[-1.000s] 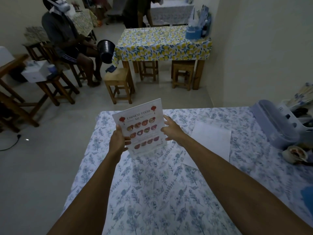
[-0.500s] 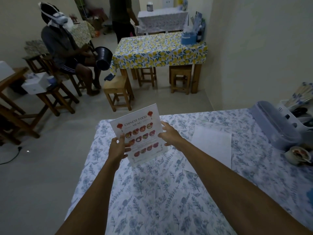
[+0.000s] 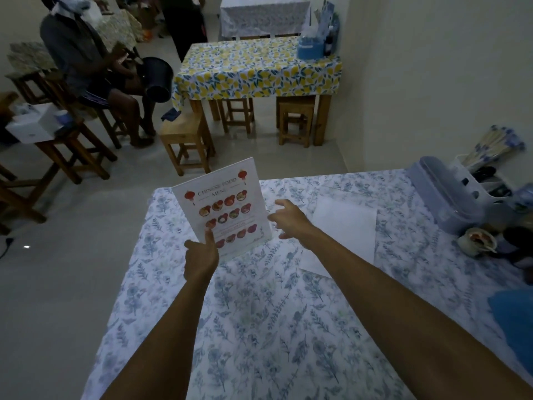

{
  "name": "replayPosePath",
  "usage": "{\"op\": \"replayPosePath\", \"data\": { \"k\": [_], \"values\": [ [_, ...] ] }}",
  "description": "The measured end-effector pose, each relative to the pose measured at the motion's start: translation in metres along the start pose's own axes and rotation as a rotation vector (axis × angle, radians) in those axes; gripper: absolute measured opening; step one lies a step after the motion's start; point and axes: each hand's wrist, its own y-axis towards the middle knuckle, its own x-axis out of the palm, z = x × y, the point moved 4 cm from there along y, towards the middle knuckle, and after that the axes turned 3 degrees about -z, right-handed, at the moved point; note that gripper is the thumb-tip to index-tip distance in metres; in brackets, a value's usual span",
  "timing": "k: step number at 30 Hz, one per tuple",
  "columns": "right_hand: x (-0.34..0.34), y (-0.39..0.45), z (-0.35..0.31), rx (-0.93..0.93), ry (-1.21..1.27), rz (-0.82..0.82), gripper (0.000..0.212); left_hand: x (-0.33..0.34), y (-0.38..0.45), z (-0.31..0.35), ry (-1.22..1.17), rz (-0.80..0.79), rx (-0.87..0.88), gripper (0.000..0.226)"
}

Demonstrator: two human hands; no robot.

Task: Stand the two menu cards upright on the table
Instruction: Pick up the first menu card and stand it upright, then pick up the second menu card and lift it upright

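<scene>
Blue-flowered cloth covers the surface [image 3: 259, 327]. Near its far left corner a menu card [image 3: 227, 209] stands upright on its lower edge, leaning slightly back, printed face toward the camera. A blank white sheet [image 3: 343, 226], possibly the second card, lies flat just to its right. The right hand [image 3: 288, 219] hovers beside the card's right edge, fingers spread wide, holding nothing. The left hand [image 3: 201, 256] is loosely curled, one fingertip [image 3: 209, 232] touching the card's lower left.
</scene>
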Motion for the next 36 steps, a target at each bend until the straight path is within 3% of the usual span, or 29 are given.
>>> {"op": "replayPosePath", "data": {
  "k": [2, 6, 10, 18, 28, 32, 36],
  "values": [
    [-0.009, -0.016, 0.014, 0.017, -0.014, 0.032, 0.056, 0.019, -0.006, -0.005, 0.086, -0.034, 0.023, 0.089],
    [-0.04, -0.043, 0.064, 0.068, -0.122, 0.039, 0.052, 0.076, -0.019, 0.012, 0.12, -0.18, 0.236, 0.08],
    [-0.082, -0.066, 0.129, 0.176, -0.145, 0.121, 0.052, 0.14, -0.044, 0.035, 0.289, -0.318, 0.289, 0.093],
    [-0.139, -0.085, 0.219, 0.319, -0.133, 0.229, 0.053, 0.239, -0.067, 0.039, 0.418, -0.435, 0.352, 0.084],
    [-0.159, -0.055, 0.238, 0.393, -0.268, 0.379, 0.042, 0.276, -0.059, 0.051, 0.592, -0.4, 0.404, 0.079],
    [-0.158, -0.049, 0.24, 0.439, -0.009, 0.385, 0.048, 0.272, -0.056, 0.051, 0.495, -0.454, 0.286, 0.092],
    [-0.168, -0.065, 0.247, 0.46, 0.147, 0.416, 0.031, 0.249, -0.051, 0.047, 0.515, -0.559, 0.325, 0.092]
  ]
}}
